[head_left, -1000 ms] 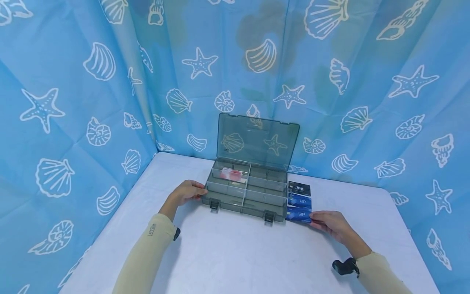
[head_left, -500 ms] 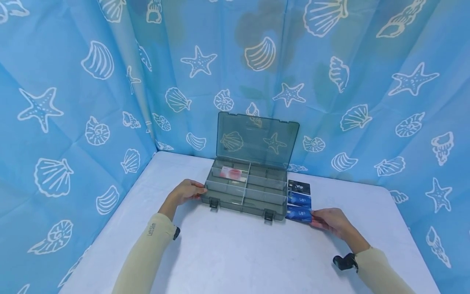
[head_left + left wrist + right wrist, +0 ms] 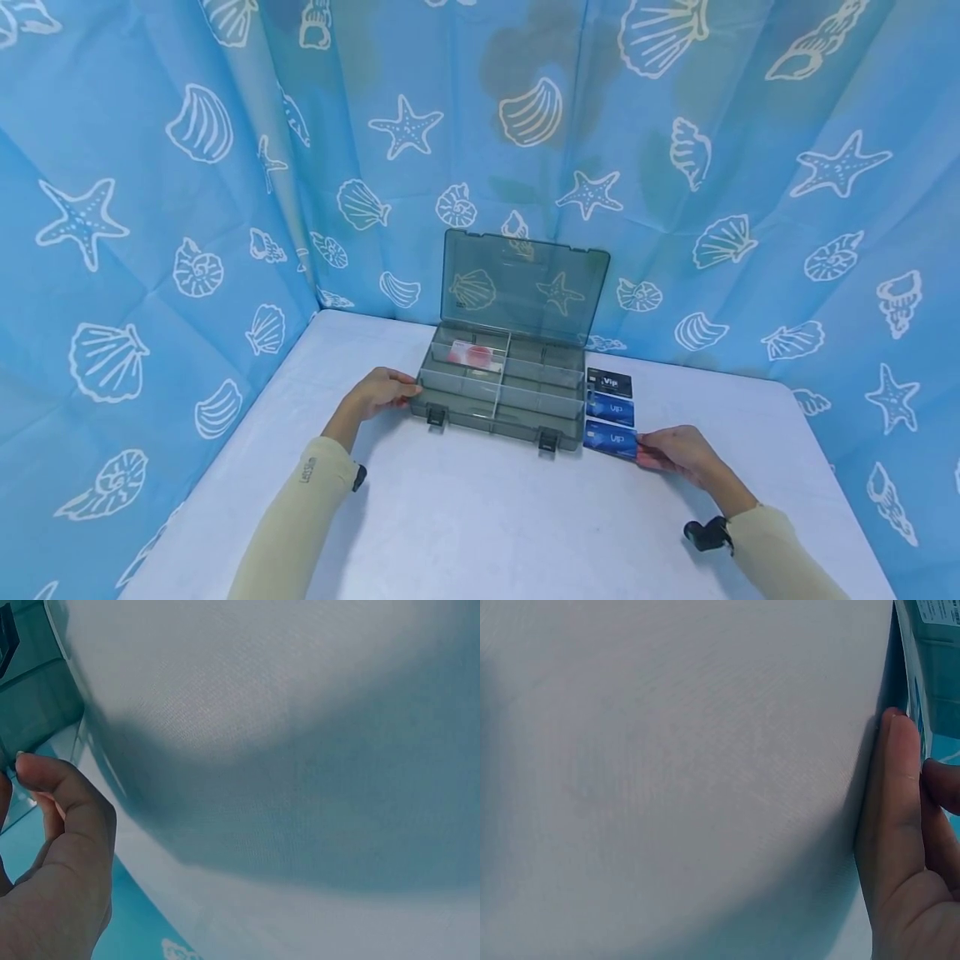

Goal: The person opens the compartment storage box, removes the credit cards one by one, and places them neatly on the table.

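A smoky, see-through compartment box (image 3: 457,407) lies on the table with its lid (image 3: 525,287) raised. At the box's left front corner, my left hand (image 3: 381,390) pinches the edge between thumb and fingers; in the left wrist view this hand (image 3: 67,840) is at the corner. My right hand (image 3: 678,450) holds the right end of a blue VIP card (image 3: 611,439) between thumb and fingers. Seen from the right wrist, that hand (image 3: 907,847) has the card nearly edge-on. A red and white card (image 3: 470,355) is in the back left part of the box.
Beside the box's right wall lie a second blue VIP card (image 3: 611,408) and a black VIP card (image 3: 609,382) behind it. Two dark latches hang at the box front, one being the right latch (image 3: 548,440). A blue shell-patterned curtain (image 3: 405,208) stands close behind the lid.
The blue card in my right hand has shifted slightly toward me, and a white gap now shows between it and the card behind. My left hand stays at the box corner.
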Tool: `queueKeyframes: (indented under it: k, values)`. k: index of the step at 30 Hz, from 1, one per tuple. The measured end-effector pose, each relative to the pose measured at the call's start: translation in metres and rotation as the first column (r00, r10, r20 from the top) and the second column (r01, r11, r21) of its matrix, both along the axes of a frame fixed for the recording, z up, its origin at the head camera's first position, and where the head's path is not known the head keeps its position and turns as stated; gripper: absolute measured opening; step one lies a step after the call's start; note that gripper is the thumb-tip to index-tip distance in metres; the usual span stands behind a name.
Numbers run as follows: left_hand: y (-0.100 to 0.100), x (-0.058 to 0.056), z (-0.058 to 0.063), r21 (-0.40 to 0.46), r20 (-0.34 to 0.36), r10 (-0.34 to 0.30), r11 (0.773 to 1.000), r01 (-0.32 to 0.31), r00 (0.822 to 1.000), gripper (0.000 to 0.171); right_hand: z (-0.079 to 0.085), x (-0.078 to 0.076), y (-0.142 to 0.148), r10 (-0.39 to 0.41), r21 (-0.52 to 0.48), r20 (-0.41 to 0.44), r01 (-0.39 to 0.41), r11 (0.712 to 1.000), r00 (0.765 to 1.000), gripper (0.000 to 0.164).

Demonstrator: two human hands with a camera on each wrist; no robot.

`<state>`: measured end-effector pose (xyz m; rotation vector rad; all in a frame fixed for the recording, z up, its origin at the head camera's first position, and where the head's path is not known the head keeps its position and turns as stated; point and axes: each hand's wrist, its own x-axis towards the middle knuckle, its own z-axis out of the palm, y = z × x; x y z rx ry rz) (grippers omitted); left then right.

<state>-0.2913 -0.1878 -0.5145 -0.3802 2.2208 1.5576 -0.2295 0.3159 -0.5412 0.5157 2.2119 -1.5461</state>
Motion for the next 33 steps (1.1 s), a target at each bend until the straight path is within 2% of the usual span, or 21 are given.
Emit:
queueKeyframes:
  k: [9, 14, 18, 25, 33]
  values:
    - [0.0, -0.001, -0.003, -0.001, 0.0, 0.0, 1.0, 0.0, 1.0, 0.035, 0.001, 0.002, 0.001, -0.028, -0.012, -0.011, 0.028, 1.0, 1.0, 0.044]
    - [-0.001, -0.001, -0.003, 0.015, 0.003, 0.004, 1.0, -0.004, 1.0, 0.035, 0.002, 0.003, 0.004, -0.011, 0.027, -0.031, 0.012, 1.0, 0.999, 0.04]
    - [-0.001, -0.001, -0.002, 0.012, 0.005, -0.002, 1.0, 0.002, 1.0, 0.035, 0.009, -0.001, 0.004, 0.019, 0.047, -0.078, -0.015, 0.999, 0.997, 0.04]
    - [-0.005, -0.003, -0.005, 0.011, 0.0, -0.013, 1.0, 0.013, 1.0, 0.033, 0.045, -0.036, -0.028, 0.087, -0.048, -0.173, -0.096, 0.994, 0.981, 0.043]
    - [-0.002, -0.004, -0.005, 0.004, -0.03, 0.004, 1.0, -0.004, 1.0, 0.032, 0.089, -0.082, -0.12, 0.153, -0.214, -0.218, -0.2, 0.956, 0.964, 0.043]
